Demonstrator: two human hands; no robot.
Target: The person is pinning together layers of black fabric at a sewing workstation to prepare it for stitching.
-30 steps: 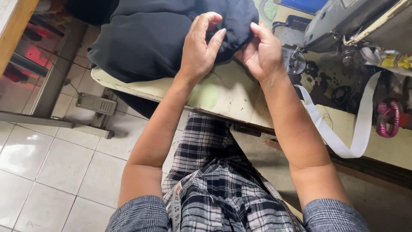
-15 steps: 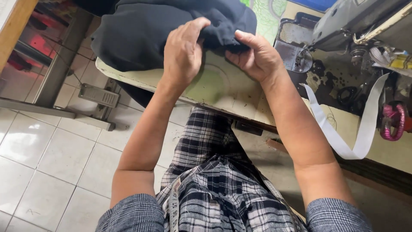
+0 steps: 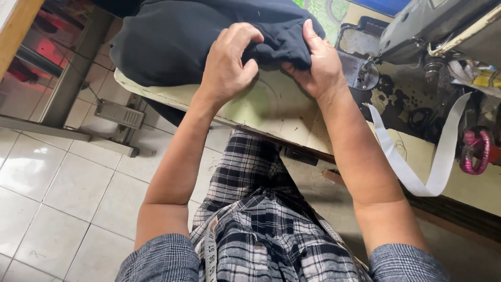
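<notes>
On the pale, scuffed bench (image 3: 271, 112), a soft, dark navy garment (image 3: 172, 42) lies heaped in thick folds, matte and slightly linty, its bulk spreading toward the upper left and hanging over the bench's left corner. Its near edge is bunched into a rolled, rounded hem that runs roughly left to right between the two hands. At that hem the left hand (image 3: 228, 65) is curled, fingers bent and thumb tucked under, pinching the fabric. Just beside it, the right hand (image 3: 317, 62) is closed on the same fold, thumb on top and fingers wrapped beneath. Right of the hands stands a grey metal sewing machine (image 3: 417, 26) with oil-stained bench around it. A flat white elastic strip (image 3: 417, 156) loops off the bench edge, smooth and ribbon-like. Below, a checked plaid cloth (image 3: 261, 219) covers the person's lap above glossy white floor tiles (image 3: 52, 172).
</notes>
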